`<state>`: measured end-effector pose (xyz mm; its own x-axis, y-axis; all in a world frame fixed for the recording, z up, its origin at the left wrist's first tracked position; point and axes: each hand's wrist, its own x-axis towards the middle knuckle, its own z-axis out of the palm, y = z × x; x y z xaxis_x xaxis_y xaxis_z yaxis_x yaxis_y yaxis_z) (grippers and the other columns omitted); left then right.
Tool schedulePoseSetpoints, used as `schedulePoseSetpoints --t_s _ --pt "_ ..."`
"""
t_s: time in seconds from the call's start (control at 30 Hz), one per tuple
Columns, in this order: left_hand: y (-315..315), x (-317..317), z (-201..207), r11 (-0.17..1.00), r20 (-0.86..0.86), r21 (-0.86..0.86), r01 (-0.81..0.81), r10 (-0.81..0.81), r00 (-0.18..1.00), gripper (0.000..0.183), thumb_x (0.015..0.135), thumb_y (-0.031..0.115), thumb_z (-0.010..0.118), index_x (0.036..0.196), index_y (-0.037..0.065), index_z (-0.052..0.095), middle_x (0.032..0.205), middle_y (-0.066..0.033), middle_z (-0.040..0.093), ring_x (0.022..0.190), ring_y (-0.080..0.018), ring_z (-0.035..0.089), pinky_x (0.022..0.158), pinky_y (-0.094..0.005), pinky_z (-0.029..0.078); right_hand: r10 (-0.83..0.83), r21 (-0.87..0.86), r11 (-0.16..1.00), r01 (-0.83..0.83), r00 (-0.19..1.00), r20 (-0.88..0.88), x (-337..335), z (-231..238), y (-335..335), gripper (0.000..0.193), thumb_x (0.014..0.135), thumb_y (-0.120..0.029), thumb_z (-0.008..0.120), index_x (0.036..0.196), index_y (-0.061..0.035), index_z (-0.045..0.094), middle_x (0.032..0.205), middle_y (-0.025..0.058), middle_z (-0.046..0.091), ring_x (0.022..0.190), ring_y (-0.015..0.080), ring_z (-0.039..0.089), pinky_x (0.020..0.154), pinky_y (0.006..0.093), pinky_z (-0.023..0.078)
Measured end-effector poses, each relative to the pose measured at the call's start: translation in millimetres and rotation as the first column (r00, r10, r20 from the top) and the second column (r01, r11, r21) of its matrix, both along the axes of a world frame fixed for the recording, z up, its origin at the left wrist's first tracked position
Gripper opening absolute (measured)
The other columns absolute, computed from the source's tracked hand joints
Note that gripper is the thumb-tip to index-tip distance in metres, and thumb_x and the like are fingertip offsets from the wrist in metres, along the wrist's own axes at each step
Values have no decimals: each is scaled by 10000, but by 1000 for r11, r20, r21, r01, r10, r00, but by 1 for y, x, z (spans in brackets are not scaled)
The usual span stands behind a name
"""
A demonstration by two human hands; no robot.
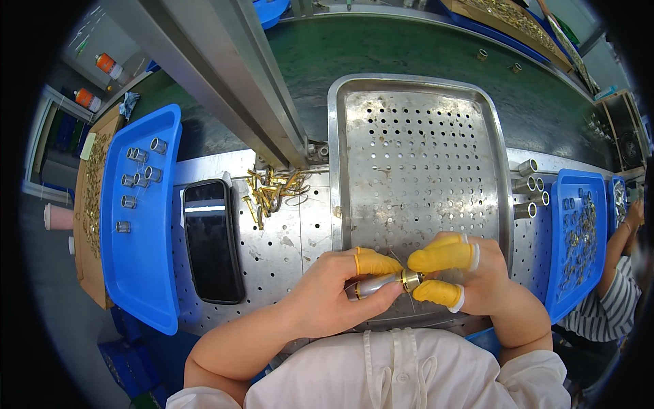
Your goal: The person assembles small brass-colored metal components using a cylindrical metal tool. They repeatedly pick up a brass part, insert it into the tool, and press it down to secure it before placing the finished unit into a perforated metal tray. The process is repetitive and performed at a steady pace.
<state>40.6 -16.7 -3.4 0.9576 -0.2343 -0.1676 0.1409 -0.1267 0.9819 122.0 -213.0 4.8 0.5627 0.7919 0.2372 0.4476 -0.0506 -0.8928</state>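
Observation:
Close to my body, over the near edge of a perforated steel tray [335, 170], both hands are closed on one small part. My left hand [334, 286] grips a silver metal cylinder [373, 285] lying nearly level; one of its fingers wears a yellow finger cot. Around the cylinder's right end sits a brass-coloured ring [409, 279], with thin wires sticking out near it. My right hand [477, 273], with yellow cots on thumb and finger, pinches that end. The fingertips hide part of the joint between ring and cylinder.
Left of the tray lie a pile of brass pieces [272, 191] and a black phone [210, 245]. A blue tray [146, 273] holds short metal tubes. Several tubes [528, 185] and another blue tray [553, 273] are at the right. A metal post [225, 75] rises behind; another person's arm [616, 249] shows far right.

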Motion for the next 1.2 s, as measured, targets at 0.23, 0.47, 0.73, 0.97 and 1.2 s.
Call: schedulePoseSetpoints --t_s 0.23,0.47,0.73,0.97,1.2 --pt "-1 -1 -2 1000 5 -19 -17 18 1000 231 747 174 654 881 -9 610 713 -88 571 592 -157 518 531 -262 406 -9 -16 1000 9 1000 3 -1 0 0 318 655 -93 752 924 -4 606 823 107 616 649 189 612 545 256 507" --pt "-6 -2 -6 998 133 50 -35 28 991 252 716 190 675 874 5 611 724 -101 587 625 -207 569 560 -284 440 0 -8 1000 0 1000 19 1 -1 -1 319 650 -86 753 927 -12 612 818 105 618 640 188 611 539 264 502" --pt "-4 -2 -1 994 57 98 -43 37 998 257 725 195 664 883 0 607 728 -112 588 614 -207 571 548 -281 440 -11 0 1000 11 1000 0 0 -2 0 320 656 -95 753 929 -11 609 826 105 620 648 182 616 540 253 512" --pt "-4 -2 -2 997 61 65 -37 33 998 231 749 179 647 881 -6 604 717 -101 573 587 -187 545 521 -276 418 -6 -1 1000 6 1000 9 1 -1 0 321 653 -89 754 927 -8 607 835 111 622 654 188 615 536 258 513" --pt "-3 -3 -5 999 53 31 -26 24 998 226 749 181 649 860 -10 605 699 -96 563 588 -183 536 521 -276 409 -6 6 1000 6 1000 23 0 -2 1 317 650 -83 754 921 -8 607 829 110 622 646 190 610 530 257 509"
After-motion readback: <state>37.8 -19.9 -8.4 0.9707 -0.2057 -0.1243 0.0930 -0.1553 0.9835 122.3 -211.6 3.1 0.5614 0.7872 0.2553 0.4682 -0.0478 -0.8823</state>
